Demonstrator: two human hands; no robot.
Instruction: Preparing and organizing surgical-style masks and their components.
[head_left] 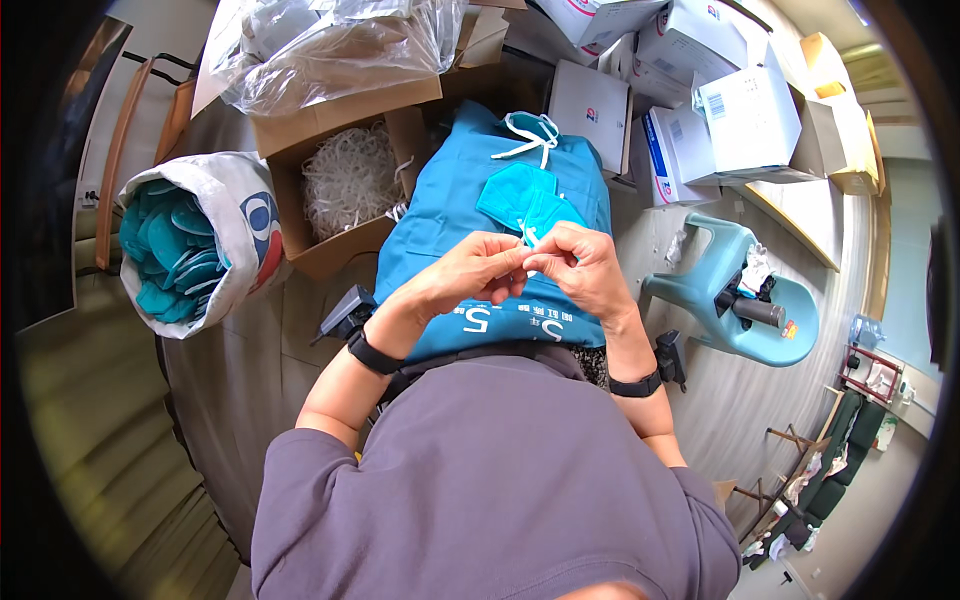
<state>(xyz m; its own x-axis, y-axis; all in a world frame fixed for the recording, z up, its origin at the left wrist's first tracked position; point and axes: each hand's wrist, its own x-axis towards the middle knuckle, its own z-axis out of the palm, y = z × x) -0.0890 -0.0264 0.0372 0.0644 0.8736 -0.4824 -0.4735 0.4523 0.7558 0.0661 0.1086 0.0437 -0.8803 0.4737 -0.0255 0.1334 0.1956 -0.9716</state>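
Observation:
A turquoise folded face mask (550, 214) lies in front of my fingertips, over the blue cloth on my lap, with a bit of white strap at its near end. Another turquoise mask panel (515, 192) shows just beyond it; whether it is the same mask I cannot tell. My left hand (482, 268) and my right hand (585, 268) meet there, thumbs and fingers pinched together at the mask's near end. The fingers hide the exact spot they grip. Beneath lies a blue cloth bag (430, 250) with a white drawstring (530, 138) at its far end.
At the left stands a white bag (235, 215) full of turquoise masks (172, 245). Beside it, an open carton (335, 245) holds a tangle of white elastic loops (350, 180). White boxes (760, 125) are piled at the far right. A blue plastic stool (700, 310) carries a dark cylinder (757, 312).

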